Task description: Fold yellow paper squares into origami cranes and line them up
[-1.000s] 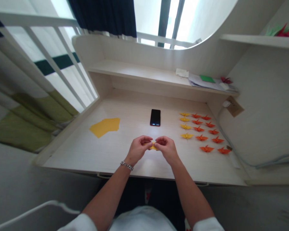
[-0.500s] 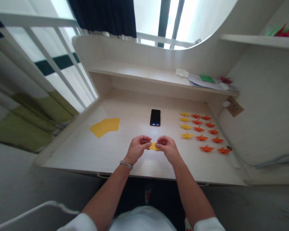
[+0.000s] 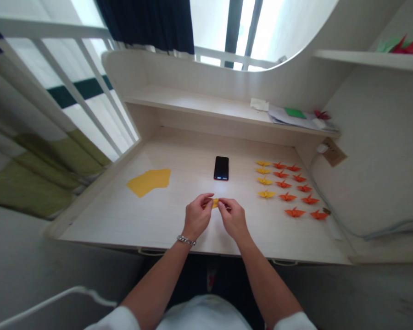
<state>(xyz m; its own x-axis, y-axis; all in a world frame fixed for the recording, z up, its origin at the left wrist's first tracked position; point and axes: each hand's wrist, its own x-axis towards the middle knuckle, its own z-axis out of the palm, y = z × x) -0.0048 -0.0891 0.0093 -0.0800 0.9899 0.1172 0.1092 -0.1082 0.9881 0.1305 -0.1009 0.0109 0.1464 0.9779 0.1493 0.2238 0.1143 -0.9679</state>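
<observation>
A small folded piece of yellow paper [image 3: 215,203] is pinched between my two hands above the front middle of the desk. My left hand [image 3: 198,215], with a chain bracelet at the wrist, grips its left side. My right hand [image 3: 233,217] closes on the right side with thumb and fingertips. Most of the paper is hidden behind the fingers. To the left lie flat yellow paper sheets [image 3: 149,181], fanned out. Yellow paper cranes [image 3: 266,194] and orange paper cranes [image 3: 287,197] stand in columns to the right.
A black phone [image 3: 221,168] lies on the desk [image 3: 186,151] just beyond my hands. Papers [image 3: 282,115] and a green square [image 3: 295,112] rest on the back shelf [image 3: 192,101]. A grey cable [image 3: 382,236] runs along the right side, below a wall socket [image 3: 334,152].
Both hands have drawn closer together and shifted slightly left. The folded yellow paper has turned in the fingers, and less of it shows. Paper cranes, sheets and phone stay put.
</observation>
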